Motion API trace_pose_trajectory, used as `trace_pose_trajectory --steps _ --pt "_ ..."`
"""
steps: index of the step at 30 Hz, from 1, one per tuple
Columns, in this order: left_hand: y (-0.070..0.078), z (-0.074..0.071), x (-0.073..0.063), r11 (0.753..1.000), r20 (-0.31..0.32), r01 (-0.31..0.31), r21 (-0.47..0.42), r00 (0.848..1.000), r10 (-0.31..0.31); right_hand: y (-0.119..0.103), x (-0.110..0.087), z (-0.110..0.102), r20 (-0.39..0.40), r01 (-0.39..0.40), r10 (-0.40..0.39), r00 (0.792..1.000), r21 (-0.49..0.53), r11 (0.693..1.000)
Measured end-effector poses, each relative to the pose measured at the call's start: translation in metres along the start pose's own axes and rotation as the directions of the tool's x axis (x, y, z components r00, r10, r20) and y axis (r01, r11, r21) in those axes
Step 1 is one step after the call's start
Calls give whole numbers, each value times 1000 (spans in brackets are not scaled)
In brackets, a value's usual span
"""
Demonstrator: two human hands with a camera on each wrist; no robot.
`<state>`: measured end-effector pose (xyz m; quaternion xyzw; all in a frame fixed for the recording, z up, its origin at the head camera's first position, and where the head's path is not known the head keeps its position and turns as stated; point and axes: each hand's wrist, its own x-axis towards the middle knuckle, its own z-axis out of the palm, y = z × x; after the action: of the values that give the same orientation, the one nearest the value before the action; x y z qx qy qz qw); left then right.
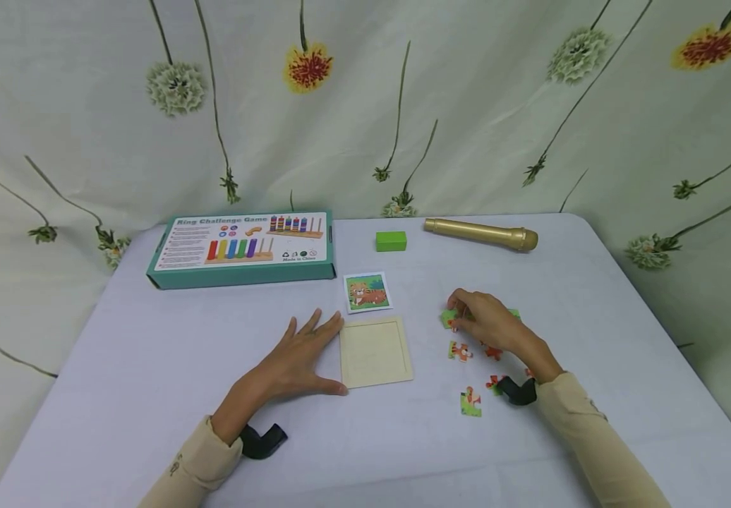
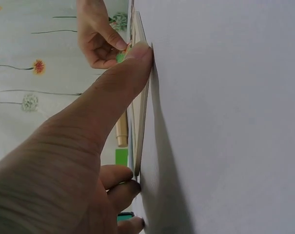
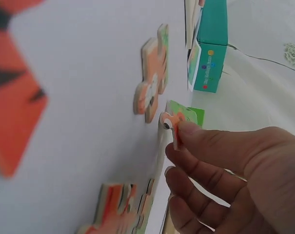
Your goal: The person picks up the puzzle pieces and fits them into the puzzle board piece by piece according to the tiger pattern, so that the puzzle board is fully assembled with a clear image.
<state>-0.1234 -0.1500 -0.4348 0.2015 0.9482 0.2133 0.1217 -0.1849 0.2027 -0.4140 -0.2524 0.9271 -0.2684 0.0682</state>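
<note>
The right hand [image 1: 491, 323] pinches a small, flat, green and orange puzzle piece [image 3: 176, 117] with an eye on it, using the thumb and a finger. That piece is to the right of the square, pale wooden tray [image 1: 376, 353] on the white cloth-covered counter [image 1: 403, 444]. The hand has just one side of it, so it could spin or slip out if the thumb gets loose.

The left hand [image 1: 298, 363] is spread wide, with the thumb and a fingertip at the tray's left corners. If it pushes too hard, the tray could slide and the cloth could bunch up.

More loose orange and green puzzle pieces [image 1: 470, 403] lie near the right hand. A bent black part [image 1: 518, 392] by the beige right sleeve [image 1: 594, 437] is very close to one; I can't quite tell if they touch. If the sleeve dips low, that part could bump the piece or flip it over.
</note>
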Motion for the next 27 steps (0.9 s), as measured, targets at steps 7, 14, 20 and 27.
trace_pose_trajectory --steps 7,14,20,27 --pt "0 0 0 1000 2 3 4 1000 -3 -2 2 3 -9 28 -27 1000 132 991" --pt "0 1 0 1000 2 -3 10 1000 3 -7 8 6 -27 4 2 1000 202 979" --pt "-1 1 0 1000 -4 -10 8 1000 10 -11 14 10 -47 -5 21 999 302 953" --pt "0 0 -1 1000 -5 -10 -1 1000 10 -24 22 18 -39 -5 24 999 422 907"
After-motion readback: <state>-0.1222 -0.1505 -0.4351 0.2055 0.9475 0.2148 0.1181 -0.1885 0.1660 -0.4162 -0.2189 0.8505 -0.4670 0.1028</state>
